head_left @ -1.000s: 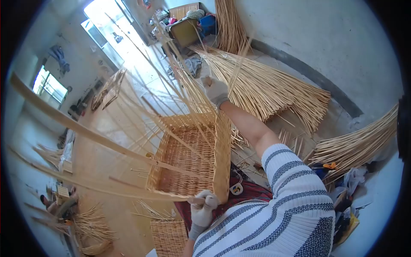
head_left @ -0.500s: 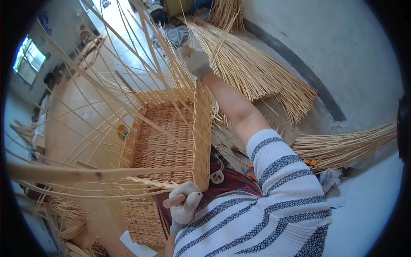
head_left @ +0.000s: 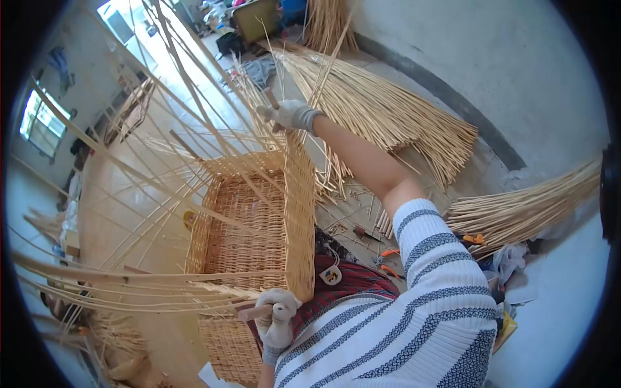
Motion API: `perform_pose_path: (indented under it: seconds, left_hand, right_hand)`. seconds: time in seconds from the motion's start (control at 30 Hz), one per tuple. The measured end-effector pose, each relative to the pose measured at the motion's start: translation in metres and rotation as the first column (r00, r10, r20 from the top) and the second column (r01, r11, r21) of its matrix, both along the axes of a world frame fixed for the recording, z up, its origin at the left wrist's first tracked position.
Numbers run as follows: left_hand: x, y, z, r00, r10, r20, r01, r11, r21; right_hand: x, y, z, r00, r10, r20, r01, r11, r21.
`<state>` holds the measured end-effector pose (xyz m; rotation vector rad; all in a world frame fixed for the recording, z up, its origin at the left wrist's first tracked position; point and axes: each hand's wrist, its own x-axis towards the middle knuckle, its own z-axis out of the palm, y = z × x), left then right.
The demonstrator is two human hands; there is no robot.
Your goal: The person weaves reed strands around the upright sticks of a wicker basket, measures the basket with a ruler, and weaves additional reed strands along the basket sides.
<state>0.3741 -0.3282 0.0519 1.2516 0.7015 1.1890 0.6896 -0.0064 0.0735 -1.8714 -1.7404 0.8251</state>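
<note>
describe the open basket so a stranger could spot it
Find the striped sweater, then the plaid cloth beside it. Next to that cloth is the open, rectangular basket. Unlike the woven piece lower in view, it has long strands fanning from its rim.

Gloved hands (head_left: 277,323) at wicker basket (head_left: 299,223), stalks (head_left: 381,107) beyond

Pale painted wall (head_left: 479,52), dark grey band (head_left: 446,92) along base; smooth tan floor (head_left: 171,330); bright rectangular paned window (head_left: 44,123); doorway (head_left: 145,42), white with daylight.
</note>
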Motion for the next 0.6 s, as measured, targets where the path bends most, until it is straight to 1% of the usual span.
perform_pose_path:
  seconds: [0.1,0.13,0.2,0.23,0.27,0.3,0.33,0.37,0.4,0.43,0.47,0.53,0.6]
  left_hand:
    - [-0.002,0.002,0.002,0.999,-0.025,-0.028,0.025,1.000,0.001]
    - [-0.002,0.001,0.003,0.999,-0.027,-0.034,0.028,1.000,0.013]
    - [0.001,0.000,0.002,0.999,-0.024,-0.031,0.023,1.000,-0.018]
    - [0.001,0.000,0.002,0.999,-0.029,-0.033,0.029,1.000,-0.011]
    - [-0.001,-0.001,0.002,0.999,-0.025,-0.041,0.024,1.000,-0.020]
    - [-0.002,-0.001,0.002,0.999,-0.019,-0.047,0.018,0.999,-0.026]
    - [-0.002,0.001,0.000,0.999,-0.013,-0.031,0.012,1.000,-0.012]
    - [-0.004,0.001,-0.001,1.000,-0.005,-0.026,0.004,1.000,-0.004]
    - [-0.005,0.001,-0.002,0.999,-0.003,-0.033,0.002,1.000,-0.024]
    - [-0.005,0.000,-0.003,0.999,-0.001,-0.037,-0.001,0.999,-0.049]
    - [-0.003,0.000,-0.002,1.000,0.008,-0.030,-0.010,0.998,-0.055]
    - [-0.005,0.002,0.002,0.997,-0.023,-0.080,0.016,0.996,-0.085]
    - [-0.003,0.001,-0.001,0.997,-0.034,-0.065,0.028,0.996,-0.089]
  right_hand:
    - [0.003,0.006,0.002,0.997,0.073,0.030,-0.072,0.997,-0.015]
    - [0.006,0.008,-0.003,0.990,0.138,-0.031,-0.139,0.990,-0.026]
    - [0.017,0.026,-0.013,0.960,0.262,-0.097,-0.269,0.960,-0.075]
    - [0.022,0.031,-0.020,0.961,0.257,-0.097,-0.264,0.962,-0.068]
    - [0.023,0.027,-0.025,0.899,0.326,-0.293,-0.319,0.945,0.075]
    - [0.019,0.015,-0.022,0.789,0.408,-0.459,-0.340,0.913,0.226]
    - [0.015,-0.002,-0.022,0.719,0.338,-0.607,-0.154,0.929,0.335]
    - [0.006,-0.009,-0.023,0.719,0.349,-0.601,-0.163,0.926,0.341]
    - [-0.002,-0.010,-0.027,0.701,0.279,-0.656,0.161,0.834,0.527]
    - [-0.004,-0.011,-0.030,0.654,0.230,-0.721,0.466,0.628,0.623]
    - [0.009,-0.014,-0.037,0.589,0.077,-0.805,0.698,0.454,0.554]
    - [0.018,-0.022,-0.047,0.474,-0.061,-0.878,0.862,0.232,0.450]
    - [0.009,-0.037,-0.043,0.435,-0.192,-0.880,0.877,-0.130,0.462]
